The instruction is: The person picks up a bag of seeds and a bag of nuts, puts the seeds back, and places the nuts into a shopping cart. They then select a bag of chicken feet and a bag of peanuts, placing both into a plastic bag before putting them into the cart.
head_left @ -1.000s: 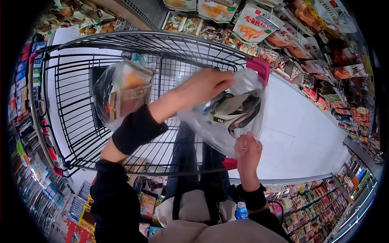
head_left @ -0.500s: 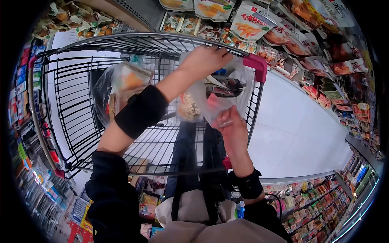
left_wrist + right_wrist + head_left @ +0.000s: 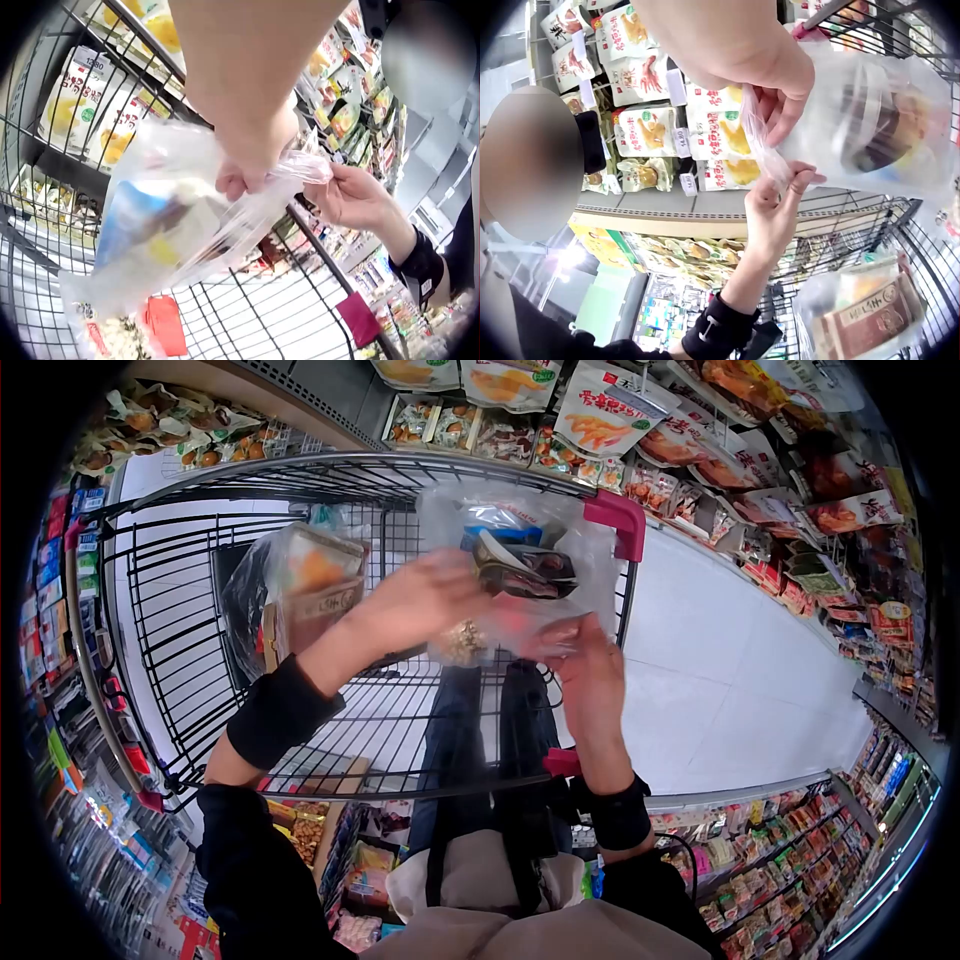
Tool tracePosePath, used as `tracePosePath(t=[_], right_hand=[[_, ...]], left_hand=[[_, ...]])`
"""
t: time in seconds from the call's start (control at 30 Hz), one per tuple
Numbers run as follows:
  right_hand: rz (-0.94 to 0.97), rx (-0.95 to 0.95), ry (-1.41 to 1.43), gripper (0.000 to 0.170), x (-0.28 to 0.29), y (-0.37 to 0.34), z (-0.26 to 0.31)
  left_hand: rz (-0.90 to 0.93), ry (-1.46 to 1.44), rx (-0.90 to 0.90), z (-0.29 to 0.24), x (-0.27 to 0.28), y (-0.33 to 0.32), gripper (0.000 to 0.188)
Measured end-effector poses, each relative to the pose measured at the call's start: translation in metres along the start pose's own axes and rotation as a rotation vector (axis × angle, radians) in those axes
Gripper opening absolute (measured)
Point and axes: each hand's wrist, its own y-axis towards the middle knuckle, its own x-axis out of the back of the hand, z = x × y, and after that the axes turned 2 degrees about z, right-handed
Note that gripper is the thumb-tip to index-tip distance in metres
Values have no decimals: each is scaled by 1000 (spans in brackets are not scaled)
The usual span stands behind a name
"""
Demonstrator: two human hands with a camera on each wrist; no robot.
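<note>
A clear plastic bag [image 3: 590, 550] hangs over the cart's right end, with dark and blue packages [image 3: 525, 565] inside. My left hand [image 3: 435, 595] pinches the bag's gathered mouth on its left side. On the near right, my right hand [image 3: 592, 680] grips the same mouth, and the plastic [image 3: 304, 166] is bunched between both hands in the left wrist view. The right wrist view shows the left thumb and finger [image 3: 799, 180] on the twisted edge, just below my right hand [image 3: 780, 97]. A bag of pale, nut-like pieces [image 3: 116, 337] lies low beneath the plastic bag.
The black wire shopping cart [image 3: 190, 670] has red-pink corner pieces [image 3: 615, 525]. Another clear bag with boxed food [image 3: 315, 585] sits in its left part. Shelves of packaged snacks [image 3: 610, 415] line the far side, with more racks [image 3: 770, 860] at the near right.
My left hand has come from the bag's far rim down toward my right hand. The right hand has moved left and up, and the bag's mouth has been drawn together between them.
</note>
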Motion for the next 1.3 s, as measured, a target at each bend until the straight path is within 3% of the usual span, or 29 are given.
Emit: tracePosePath(t=[0.03, 0.1, 0.17, 0.27, 0.37, 0.47, 0.57, 0.63, 0.7, 0.77, 0.87, 0.97, 1.03, 1.1, 1.13, 1.17, 1.3], right_hand=[[-5, 28, -27, 41, -1, 2, 2], [-14, 87, -83, 41, -3, 7, 5], [-29, -11, -26, 41, 6, 14, -10], [-27, -78, 45, 40, 14, 12, -18], [-16, -109, -14, 39, 16, 8, -17], [-10, -144, -39, 39, 19, 5, -16], [-5, -217, -96, 34, 20, 2, -11], [27, -222, -148, 36, 24, -2, -13], [42, -240, -183, 37, 28, -10, -16], [40, -270, -205, 39, 34, -17, -19], [25, -294, -134, 30, 43, -21, -26], [-19, -264, -20, 23, 43, -20, -29], [-41, -258, 69, 19, 41, -17, -28], [-61, -279, 142, 17, 38, -17, -24], [-55, -293, 146, 18, 39, -18, -26], [-49, -308, 149, 18, 40, -18, -26], [-52, -319, 134, 15, 41, -17, -26]], left_hand=[[-90, 19, 38, 2, 7, 3, 21], [-31, 30, 99, 6, 3, 1, 22], [89, 65, 153, 12, -11, -7, 24], [129, 48, 174, 12, -7, -11, 22], [71, -11, 162, 11, -10, -21, 21], [-302, -188, 417, 2, -1, -22, 24], [-659, -686, 1007, 16, -52, -66, 24], [-466, -811, 1042, 39, -114, -123, 21], [-140, -639, 1253, 37, -159, -147, 33], [19, -674, 1419, 44, -225, -176, 46], [32, -740, 1377, 59, -321, -210, 57], [60, -1024, 1322, 53, -305, -175, 66], [7, -774, 1024, 57, -350, -191, 60], [144, -734, 1186, 49, -346, -178, 51], [39, -753, 1218, 50, -360, -182, 42], [28, -777, 1175, 52, -372, -189, 42], [-24, -837, 1079, 43, -334, -171, 43]])
